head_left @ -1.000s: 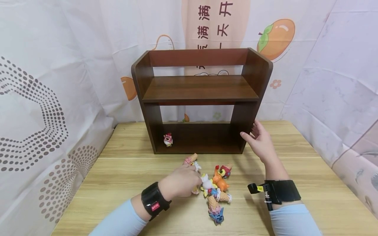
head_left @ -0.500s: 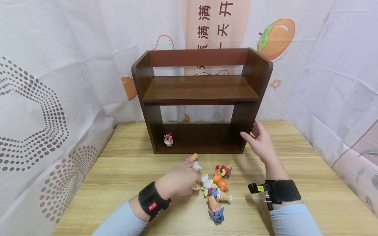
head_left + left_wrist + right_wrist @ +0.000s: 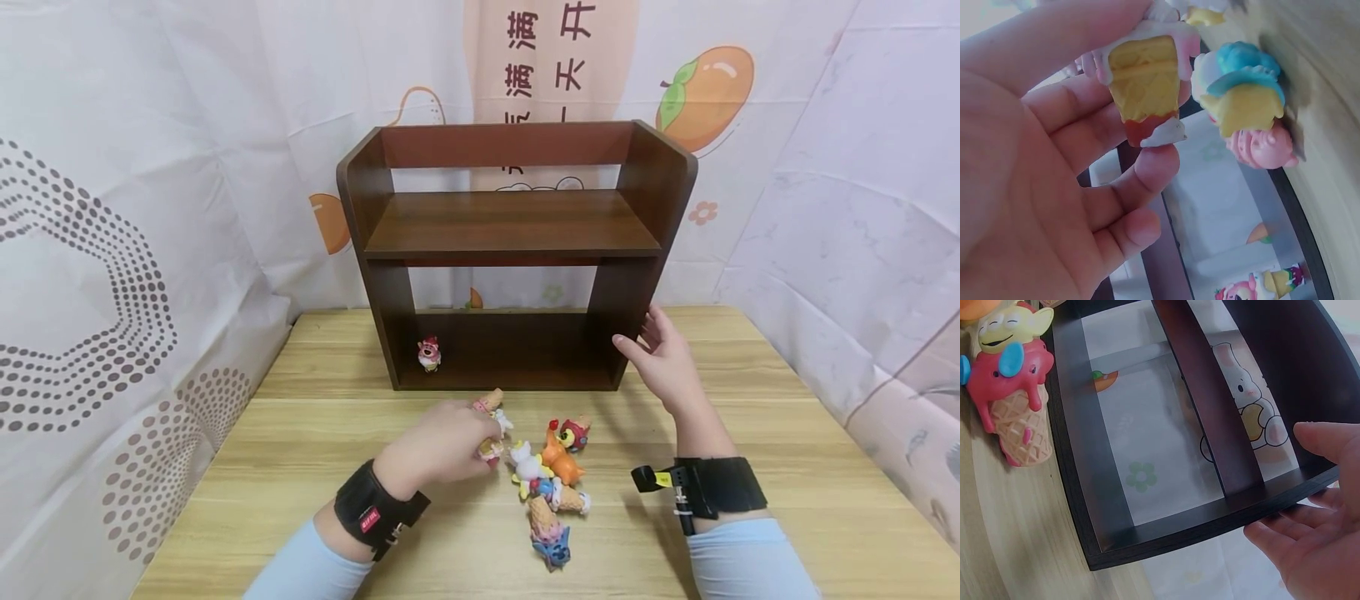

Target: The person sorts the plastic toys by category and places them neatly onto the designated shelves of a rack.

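Observation:
My left hand (image 3: 442,446) pinches an ice-cream-cone figurine (image 3: 1144,81) between thumb and fingers, just above the table. In the left wrist view its yellow waffle cone and pink-white drips show, while fingers cover part of it. Beside that hand lies another cone figurine (image 3: 1247,94) with a blue cap and pink top. At the right side of a dark brown two-tier shelf (image 3: 517,221), my right hand (image 3: 663,358) holds the side panel, thumb at the front edge and fingers along the outside. A pink bear figurine (image 3: 429,354) stands in the shelf's lower left corner.
Right of my left hand lie several figurines: a white one (image 3: 527,462), an orange one (image 3: 561,461), a red one (image 3: 575,435) and a blue-and-pink cone (image 3: 549,533). The wooden table (image 3: 300,467) backs onto a printed curtain (image 3: 195,100).
My left hand has drawn slightly left, lifting the cone figurine away from the white figurine. My right hand stays on the shelf's side panel.

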A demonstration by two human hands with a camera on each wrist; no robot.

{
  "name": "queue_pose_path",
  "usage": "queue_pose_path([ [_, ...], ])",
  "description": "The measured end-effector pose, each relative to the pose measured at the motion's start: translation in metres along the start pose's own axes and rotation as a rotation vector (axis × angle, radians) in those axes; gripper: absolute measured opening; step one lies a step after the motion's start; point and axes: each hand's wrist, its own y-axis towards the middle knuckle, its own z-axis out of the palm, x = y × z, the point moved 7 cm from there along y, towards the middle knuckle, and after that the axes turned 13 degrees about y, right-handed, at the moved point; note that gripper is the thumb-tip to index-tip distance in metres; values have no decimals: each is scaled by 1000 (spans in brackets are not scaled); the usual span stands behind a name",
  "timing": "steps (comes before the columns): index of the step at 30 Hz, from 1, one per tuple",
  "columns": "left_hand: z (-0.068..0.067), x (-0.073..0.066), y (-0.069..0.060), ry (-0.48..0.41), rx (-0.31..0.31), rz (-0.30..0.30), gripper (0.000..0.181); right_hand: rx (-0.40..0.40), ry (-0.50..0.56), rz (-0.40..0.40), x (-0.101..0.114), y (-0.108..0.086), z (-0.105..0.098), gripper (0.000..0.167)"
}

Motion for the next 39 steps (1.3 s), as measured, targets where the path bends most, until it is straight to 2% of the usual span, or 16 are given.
queue_pose_path([
  [6, -8, 10, -4, -36, -66, -47, 18, 8, 10, -3, 1, 0, 1, 78],
  [12, -14, 20, -7, -110, -76, -100, 30, 10, 10, -11, 1, 0, 0, 78],
  [21, -24, 34, -12, -267, -100, -196, 36, 5, 10, -12, 1, -1, 0, 77],
  [25, -30, 37, -14, -343, -148, -205, 38, 4, 9, -10, 0, -1, 0, 78],
  [34, -36, 45, -16, -535, -276, -203, 34, 3, 10, -13, 0, -1, -1, 77],
  [39, -34, 53, -17, -629, -302, -221, 32, 5, 11, -13, 0, 0, -1, 77],
])
